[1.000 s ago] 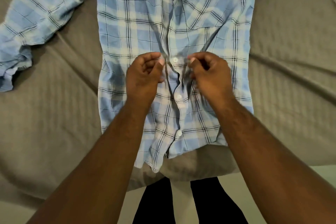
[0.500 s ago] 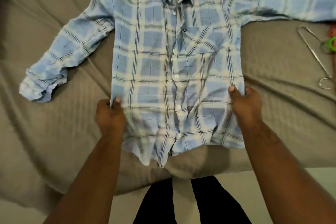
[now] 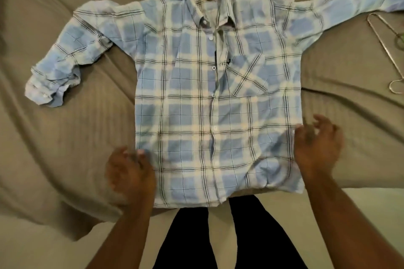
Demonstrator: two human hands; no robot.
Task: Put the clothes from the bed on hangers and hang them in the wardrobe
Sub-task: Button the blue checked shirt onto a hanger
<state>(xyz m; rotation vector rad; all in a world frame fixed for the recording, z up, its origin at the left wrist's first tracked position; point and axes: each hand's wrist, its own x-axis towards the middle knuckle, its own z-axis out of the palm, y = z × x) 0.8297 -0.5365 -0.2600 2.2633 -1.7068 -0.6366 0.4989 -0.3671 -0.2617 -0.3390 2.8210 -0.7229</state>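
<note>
Fingers [image 3: 325,129] of the right hand [image 3: 317,150] are being held spread, empty, beside the shirt [image 3: 196,98]; left hand [image 3: 129,170] blurred, grip untellable; shirt is lying flat on the bed [image 3: 65,137], hanger [image 3: 384,50] not yet being used.

blue-white plaid shirt [image 3: 209,98], taupe bedsheet [image 3: 65,137]

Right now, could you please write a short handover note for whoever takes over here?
The shirt lies flat on the bed, front up; a wire hanger lies to its right.
Left hand: at the shirt's lower left edge, grip too blurred to tell.
Right hand: open, fingers spread, beside the lower right edge.
Done: shirt spread out.
Left: put it on the hanger, hang it up.
</note>
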